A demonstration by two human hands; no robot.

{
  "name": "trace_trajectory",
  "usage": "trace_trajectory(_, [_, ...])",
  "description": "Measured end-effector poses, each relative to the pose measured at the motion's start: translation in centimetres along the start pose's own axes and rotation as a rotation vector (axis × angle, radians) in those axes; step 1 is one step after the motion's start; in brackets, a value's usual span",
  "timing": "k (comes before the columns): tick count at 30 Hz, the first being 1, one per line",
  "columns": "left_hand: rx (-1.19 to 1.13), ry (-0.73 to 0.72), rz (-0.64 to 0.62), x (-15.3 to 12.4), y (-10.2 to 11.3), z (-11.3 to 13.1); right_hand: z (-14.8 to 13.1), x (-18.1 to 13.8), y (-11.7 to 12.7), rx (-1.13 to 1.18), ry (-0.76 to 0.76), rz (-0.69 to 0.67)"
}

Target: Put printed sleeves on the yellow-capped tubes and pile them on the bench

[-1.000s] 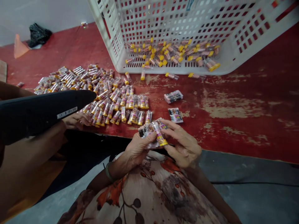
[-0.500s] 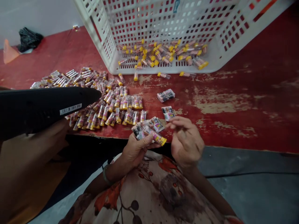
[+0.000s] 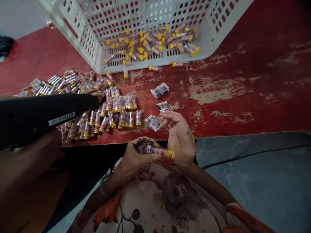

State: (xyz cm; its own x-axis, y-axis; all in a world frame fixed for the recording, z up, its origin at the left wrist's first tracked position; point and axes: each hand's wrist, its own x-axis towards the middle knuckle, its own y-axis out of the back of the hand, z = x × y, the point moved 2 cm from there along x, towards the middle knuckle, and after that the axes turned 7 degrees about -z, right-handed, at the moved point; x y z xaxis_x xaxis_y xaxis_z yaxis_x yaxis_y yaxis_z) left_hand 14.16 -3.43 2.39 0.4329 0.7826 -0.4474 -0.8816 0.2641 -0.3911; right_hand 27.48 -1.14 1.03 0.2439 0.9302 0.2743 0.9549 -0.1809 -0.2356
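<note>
In the head view my left hand (image 3: 134, 158) is closed around a clear plastic tube with a yellow cap (image 3: 157, 151), its thumb lying along it. Dark printed pieces show behind the tube, inside the curled fingers. My right hand (image 3: 181, 139) is open with its palm partly turned up. Its heel is close to the capped end, and its fingertips are by a small printed label (image 3: 163, 106) on the red table. Another set of printed labels (image 3: 153, 123) lies between the two hands, and a thicker stack (image 3: 159, 90) sits farther back.
A white perforated basket (image 3: 97, 61) holds many yellow-capped tubes; a few lie before it. Left of the labels spreads a large heap of filled tubes (image 3: 111, 118). A co-worker's arm and a dark object with a barcode sticker (image 3: 60, 118) reach over the heap.
Labels that were at my left hand now lie on the table. My left hand has drawn the tube inward. My right fingers have opened, and the view has shifted to the right.
</note>
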Motion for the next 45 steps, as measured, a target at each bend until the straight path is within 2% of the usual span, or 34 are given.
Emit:
trace_trajectory(4, [0.163, -0.015, -0.068, -0.9, 0.2, -0.4, -0.3, -0.4, 0.2, -0.086, -0.023, -0.05])
trace_trajectory(10, [0.365, -0.224, -0.092, -1.8, -0.1, -0.9, -1.6, -1.5, 0.8, -0.233, -0.025, -0.132])
trace_trajectory(14, [0.492, -0.286, -0.085, -2.4, 0.5, -1.0, -2.3, -2.2, 0.4, -0.326, -0.067, -0.345])
trace_trajectory(17, [0.498, -0.253, 0.0, -2.3, 1.2, -1.5, -1.0, -2.1, -0.5, -0.348, -0.077, -0.489])
trace_trajectory(18, [0.459, -0.229, 0.048, -2.0, 1.4, -1.8, -0.2, -2.0, -0.7, -0.317, -0.104, -0.487])
trace_trajectory(20, [0.27, -0.176, 0.142, -1.3, 1.6, -2.2, 1.2, -1.6, -0.6, -0.181, -0.175, -0.399])
trace_trajectory(23, [-0.133, -0.14, 0.162, 0.0, 1.2, -2.1, 1.6, -1.0, 0.8, 0.012, -0.164, -0.24])
trace_trajectory(26, [-0.313, -0.144, 0.09, 0.7, 0.5, -1.1, -0.2, -1.2, 2.6, -0.095, -0.011, -0.344])
trace_trajectory(28, [-0.355, -0.143, 0.056, 0.7, 0.2, -0.7, -1.5, -1.7, 3.3, -0.242, 0.104, -0.405])
trace_trajectory(32, [-0.384, -0.136, 0.05, 0.6, 0.1, -0.8, -2.5, -2.5, 3.5, -0.46, 0.276, -0.248])
trace_trajectory(35, [-0.372, -0.122, 0.065, 0.6, -0.1, -0.9, -2.4, -2.9, 3.0, -0.539, 0.363, -0.232])
trace_trajectory(39, [-0.364, -0.183, 0.088, 0.5, -0.7, -0.7, -2.2, -3.5, 2.5, -0.537, 0.371, -0.201])
trace_trajectory(42, [-0.33, -0.232, 0.163, 0.4, -0.9, -0.6, -2.2, -3.8, 2.2, -0.493, 0.338, -0.149])
trace_trajectory(45, [-0.259, -0.24, 0.205, 0.8, -0.6, -0.5, -2.0, -3.3, 2.4, -0.475, 0.278, -0.202])
